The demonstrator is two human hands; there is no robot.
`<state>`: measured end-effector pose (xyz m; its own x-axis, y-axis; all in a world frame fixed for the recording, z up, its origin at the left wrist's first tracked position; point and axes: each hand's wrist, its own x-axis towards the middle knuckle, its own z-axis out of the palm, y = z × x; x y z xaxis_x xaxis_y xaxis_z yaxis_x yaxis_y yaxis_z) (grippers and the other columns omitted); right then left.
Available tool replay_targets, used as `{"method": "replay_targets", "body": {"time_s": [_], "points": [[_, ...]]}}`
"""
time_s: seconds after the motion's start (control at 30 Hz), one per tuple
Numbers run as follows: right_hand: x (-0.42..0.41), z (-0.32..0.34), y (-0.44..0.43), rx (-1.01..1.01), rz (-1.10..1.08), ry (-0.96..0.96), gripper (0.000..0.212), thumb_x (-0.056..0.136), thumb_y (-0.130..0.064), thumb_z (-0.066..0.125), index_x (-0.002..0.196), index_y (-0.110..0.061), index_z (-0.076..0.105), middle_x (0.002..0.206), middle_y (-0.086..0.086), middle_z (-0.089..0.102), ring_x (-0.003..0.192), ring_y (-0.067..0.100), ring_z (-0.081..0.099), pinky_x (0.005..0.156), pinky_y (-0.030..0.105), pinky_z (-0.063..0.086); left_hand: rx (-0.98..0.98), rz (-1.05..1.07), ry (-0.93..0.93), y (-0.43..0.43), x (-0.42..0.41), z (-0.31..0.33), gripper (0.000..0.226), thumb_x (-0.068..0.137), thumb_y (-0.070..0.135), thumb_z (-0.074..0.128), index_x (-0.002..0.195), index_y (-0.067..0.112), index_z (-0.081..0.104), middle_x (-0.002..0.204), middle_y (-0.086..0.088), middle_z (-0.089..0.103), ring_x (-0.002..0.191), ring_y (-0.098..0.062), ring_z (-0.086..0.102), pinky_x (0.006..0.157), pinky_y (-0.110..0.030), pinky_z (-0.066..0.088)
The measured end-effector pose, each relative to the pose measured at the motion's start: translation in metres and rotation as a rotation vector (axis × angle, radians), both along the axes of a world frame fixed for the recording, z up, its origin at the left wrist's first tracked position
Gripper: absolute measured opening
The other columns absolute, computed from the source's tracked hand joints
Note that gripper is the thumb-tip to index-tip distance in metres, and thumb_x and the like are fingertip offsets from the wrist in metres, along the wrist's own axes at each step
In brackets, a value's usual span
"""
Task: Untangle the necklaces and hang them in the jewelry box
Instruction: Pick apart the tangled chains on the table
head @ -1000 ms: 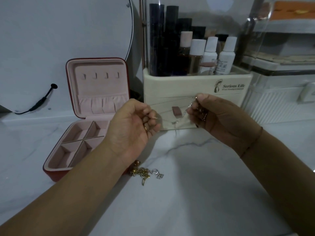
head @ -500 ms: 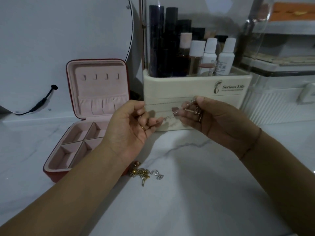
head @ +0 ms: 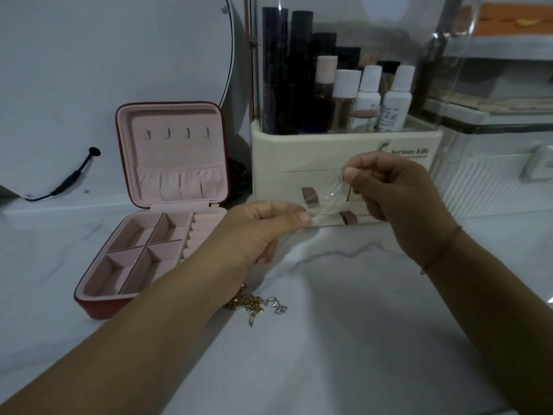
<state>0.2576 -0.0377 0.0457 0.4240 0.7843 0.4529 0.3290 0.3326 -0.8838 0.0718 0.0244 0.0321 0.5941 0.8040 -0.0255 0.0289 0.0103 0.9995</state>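
The white marble counter (head: 344, 354) carries everything. At its back stands a cream cosmetic organiser (head: 287, 157) filled with bottles and tubes. To the left of it the red jewelry box (head: 179, 157) sits open, its lid upright and its pink compartments bare.

In front of the organiser the person holds both hands above the counter. The left hand (head: 257, 232) is lower, with thumb and forefinger pressed together on one end of a thin silver chain (head: 332, 194). The right hand (head: 401, 199) is higher, its fingertips pinching the other end. The chain runs slantwise between them and is blurred, so it cannot be told whether it is one strand or a doubled loop, or whether a knot remains in it.

Under the left wrist, near the front right corner of the box, a small heap of gold and silver necklaces (head: 257, 305) lies on the counter in a tangle.

The step in hand appears to be freeing this one chain and drawing it straight. No necklace hangs from the four small hooks (head: 176, 133) in the lid, so the task looks early. The next move probably calls for a light, steady pinch while checking the strand for snags. Then the person must carry it left to the lid and set it over one hook without letting it sag back into the heap
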Motion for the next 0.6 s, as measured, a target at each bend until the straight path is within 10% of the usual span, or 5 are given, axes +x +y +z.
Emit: {"method": "replay_targets", "body": {"time_s": [0.13, 0.23, 0.6], "points": [[-0.0028, -0.0002, -0.0031, 0.002, -0.172, -0.423, 0.012, 0.085, -0.013, 0.070, 0.079, -0.023, 0.069, 0.060, 0.018, 0.059, 0.052, 0.029, 0.049, 0.054, 0.033, 0.049, 0.023, 0.006, 0.067, -0.0028, -0.0006, -0.0009, 0.012, 0.078, 0.019, 0.074, 0.089, 0.014, 0.076, 0.038, 0.009, 0.040, 0.037, -0.006, 0.023, 0.042, -0.019, 0.019], [-0.0007, -0.0005, -0.0042, -0.022, -0.191, -0.520, 0.011, 0.084, -0.019, 0.071, 0.078, -0.027, 0.069, 0.060, 0.009, 0.063, 0.046, 0.015, 0.043, 0.049, 0.020, 0.042, 0.020, 0.019, 0.075, -0.0018, -0.0016, -0.0016, 0.008, 0.077, 0.022, 0.075, 0.082, 0.015, 0.077, 0.038, 0.008, 0.038, 0.037, -0.007, 0.022, 0.042, -0.019, 0.018], [0.0060, 0.0066, -0.0085, -0.233, 0.161, -0.078, 0.009, 0.076, -0.016, 0.071, 0.080, -0.009, 0.069, 0.044, -0.004, 0.043, 0.037, 0.005, 0.027, 0.040, 0.016, 0.024, -0.010, 0.087, 0.032, 0.0053, -0.0012, -0.0042, 0.030, 0.084, 0.014, 0.062, 0.055, 0.020, 0.057, 0.046, 0.005, 0.035, 0.041, -0.010, 0.025, 0.042, -0.021, 0.020]]}}
